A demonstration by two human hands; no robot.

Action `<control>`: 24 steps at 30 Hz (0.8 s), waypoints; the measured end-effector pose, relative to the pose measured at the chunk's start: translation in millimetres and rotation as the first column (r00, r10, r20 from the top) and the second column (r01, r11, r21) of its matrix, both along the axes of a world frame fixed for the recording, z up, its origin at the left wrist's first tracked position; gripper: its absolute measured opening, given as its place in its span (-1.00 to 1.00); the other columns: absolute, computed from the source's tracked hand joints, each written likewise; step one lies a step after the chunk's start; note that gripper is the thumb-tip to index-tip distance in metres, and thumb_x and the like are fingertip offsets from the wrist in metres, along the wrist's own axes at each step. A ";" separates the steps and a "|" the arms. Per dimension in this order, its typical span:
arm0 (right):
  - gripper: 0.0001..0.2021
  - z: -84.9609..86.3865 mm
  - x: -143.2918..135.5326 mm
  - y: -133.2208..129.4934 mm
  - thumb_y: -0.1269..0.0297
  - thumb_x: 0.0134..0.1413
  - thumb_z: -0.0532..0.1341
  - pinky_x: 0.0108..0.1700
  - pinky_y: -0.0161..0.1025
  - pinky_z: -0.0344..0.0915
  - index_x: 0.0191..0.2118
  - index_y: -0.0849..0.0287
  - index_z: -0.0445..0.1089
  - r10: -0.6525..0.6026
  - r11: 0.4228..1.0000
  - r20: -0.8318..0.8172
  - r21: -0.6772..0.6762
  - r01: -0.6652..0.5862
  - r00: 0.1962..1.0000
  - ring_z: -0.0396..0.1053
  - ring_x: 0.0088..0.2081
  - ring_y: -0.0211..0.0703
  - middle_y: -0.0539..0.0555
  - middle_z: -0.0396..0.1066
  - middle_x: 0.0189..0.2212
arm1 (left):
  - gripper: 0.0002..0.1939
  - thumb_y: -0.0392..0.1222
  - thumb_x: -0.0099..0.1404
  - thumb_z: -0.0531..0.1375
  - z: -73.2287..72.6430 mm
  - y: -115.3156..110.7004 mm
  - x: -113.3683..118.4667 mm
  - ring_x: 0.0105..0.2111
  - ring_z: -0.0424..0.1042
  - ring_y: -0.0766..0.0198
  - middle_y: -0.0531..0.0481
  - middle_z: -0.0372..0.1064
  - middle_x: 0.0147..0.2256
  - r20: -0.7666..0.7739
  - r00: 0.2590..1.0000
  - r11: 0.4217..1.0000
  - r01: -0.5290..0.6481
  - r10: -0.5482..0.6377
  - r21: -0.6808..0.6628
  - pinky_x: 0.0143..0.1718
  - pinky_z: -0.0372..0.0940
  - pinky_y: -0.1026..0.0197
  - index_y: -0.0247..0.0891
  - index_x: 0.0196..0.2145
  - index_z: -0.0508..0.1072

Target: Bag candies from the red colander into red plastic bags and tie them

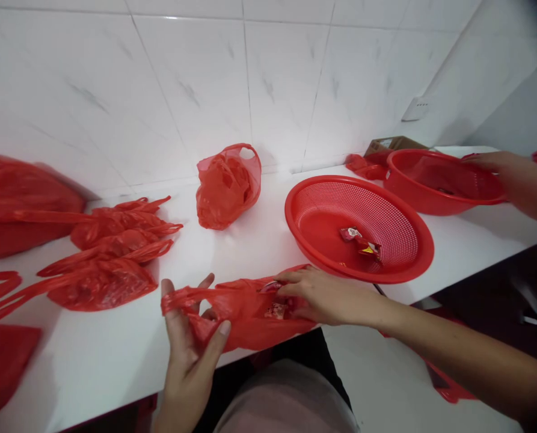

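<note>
Just above the table's front edge, a thin red plastic bag (250, 334) lies stretched between my hands. My left hand (189, 355) grips its handle end, with the thumb over the film and some fingers through the loops. My right hand (329, 294) reaches into the bag's right part, fingers bent round small wrapped candies (276, 311); its fingertips are partly hidden. Behind my right hand stands a red perforated basket (410, 270), with a few wrapped candies (352, 233) on its bottom.
Tied red bags (108, 288) lie on the white table (128, 343) at left, near larger red bags (20, 192). By the tiled wall stands a bundle of red bags (225, 189). At right, another person's hand (498, 162) is over a second red basket (424, 201), near a cardboard box (397, 143).
</note>
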State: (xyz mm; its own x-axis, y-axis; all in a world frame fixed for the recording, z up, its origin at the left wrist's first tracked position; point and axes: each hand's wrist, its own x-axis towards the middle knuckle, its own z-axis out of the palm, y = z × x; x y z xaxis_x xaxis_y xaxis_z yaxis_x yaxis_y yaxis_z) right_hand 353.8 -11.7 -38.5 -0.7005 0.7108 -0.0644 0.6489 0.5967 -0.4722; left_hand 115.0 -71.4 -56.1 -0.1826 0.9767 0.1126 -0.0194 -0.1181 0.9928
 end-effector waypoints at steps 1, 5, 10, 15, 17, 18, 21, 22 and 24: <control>-0.63 -0.6 -0.3 -0.9 0.31 0.16 0.24 0.15 -0.06 0.24 0.10 0.03 0.43 -0.011 1.000 -0.037 0.003 0.012 0.999 0.34 0.11 0.01 0.11 0.31 0.18 | 0.00 -0.12 0.23 0.29 -0.1 -0.5 -0.9 0.31 0.05 -0.03 -0.07 0.06 0.31 -0.003 1.000 1.000 0.007 -0.007 -0.025 0.22 0.11 -0.22 0.26 0.36 -0.30; -0.63 4.0 -3.6 -5.4 0.27 0.22 0.21 0.20 -0.07 0.21 0.14 0.04 0.38 -0.111 0.994 -0.238 -0.004 0.113 0.965 0.29 0.18 -0.05 0.11 0.27 0.22 | -0.01 -0.11 0.24 0.29 1.6 -3.0 -3.8 0.30 0.06 -0.01 -0.11 0.11 0.29 0.002 1.000 0.997 0.000 0.000 -0.078 0.21 0.14 -0.15 0.22 0.37 -0.29; -0.68 8.7 -5.8 -14.4 0.25 0.25 0.19 0.19 -0.18 0.26 0.10 0.08 0.40 -0.099 0.994 -0.429 -0.077 0.073 0.898 0.29 0.17 -0.15 0.12 0.34 0.15 | 0.06 -0.15 0.19 0.33 5.0 0.3 -3.0 0.29 0.09 0.01 -0.12 0.11 0.27 0.071 0.994 0.996 -0.085 0.085 -0.004 0.15 0.22 -0.11 0.27 0.36 -0.32; -0.68 -5.7 -8.7 -18.2 0.29 0.26 0.14 0.18 -0.10 0.30 0.10 0.17 0.36 -0.182 0.978 -0.486 -0.001 0.208 0.855 0.30 0.17 -0.09 0.22 0.31 0.14 | 0.08 -0.20 0.18 0.33 7.0 4.0 1.3 0.32 0.02 0.07 -0.03 0.15 0.23 0.084 0.981 0.983 -0.178 0.173 0.051 0.19 0.15 -0.14 0.38 0.33 -0.35; -0.65 -9.7 -9.8 -18.2 0.29 0.27 0.11 0.16 -0.06 0.33 0.14 0.18 0.32 -0.282 0.942 -0.508 0.017 0.336 0.814 0.29 0.17 -0.06 0.26 0.27 0.16 | 0.07 -0.19 0.17 0.34 7.5 3.4 1.7 0.30 0.05 0.09 -0.01 0.16 0.20 0.090 0.979 0.982 -0.186 0.181 0.046 0.19 0.16 -0.08 0.36 0.34 -0.30; -0.64 -10.4 -10.1 -18.0 0.29 0.27 0.11 0.15 -0.05 0.34 0.16 0.17 0.30 -0.304 0.930 -0.513 0.023 0.367 0.803 0.29 0.18 -0.05 0.26 0.24 0.18 | 0.04 -0.18 0.16 0.34 7.4 2.8 1.1 0.29 0.08 0.10 -0.01 0.18 0.18 0.090 0.980 0.983 -0.181 0.177 0.035 0.18 0.20 -0.03 0.33 0.34 -0.24; -0.64 -7.6 -9.3 -16.3 0.31 0.26 0.11 0.16 -0.04 0.33 0.15 0.12 0.30 -0.304 0.921 -0.544 0.043 0.388 0.782 0.25 0.20 -0.04 0.21 0.23 0.18 | -0.08 -0.16 0.18 0.33 4.5 0.3 -4.2 0.15 0.24 0.16 -0.02 0.27 0.07 0.105 0.981 0.987 -0.158 0.160 -0.034 0.09 0.28 0.11 0.22 0.34 -0.07; -0.66 -5.3 -8.4 -15.1 0.31 0.25 0.12 0.15 -0.05 0.34 0.12 0.12 0.32 -0.309 0.915 -0.568 0.042 0.402 0.763 0.25 0.20 -0.04 0.20 0.27 0.15 | -0.13 -0.15 0.19 0.32 2.2 -0.4 -7.2 0.07 0.30 0.19 -0.01 0.30 0.02 0.110 0.982 0.987 -0.149 0.155 -0.056 0.06 0.30 0.14 0.17 0.34 -0.02; -0.71 0.0 -6.0 -12.2 0.31 0.24 0.15 0.09 -0.08 0.39 0.06 0.12 0.35 -0.338 0.897 -0.617 0.018 0.442 0.711 0.31 0.15 -0.04 0.19 0.34 0.07 | -0.25 -0.12 0.20 0.32 -3.6 -2.0 -13.7 -0.11 0.39 0.25 0.02 0.36 -0.13 0.107 0.985 0.989 -0.129 0.137 -0.076 -0.05 0.34 0.22 0.08 0.29 0.14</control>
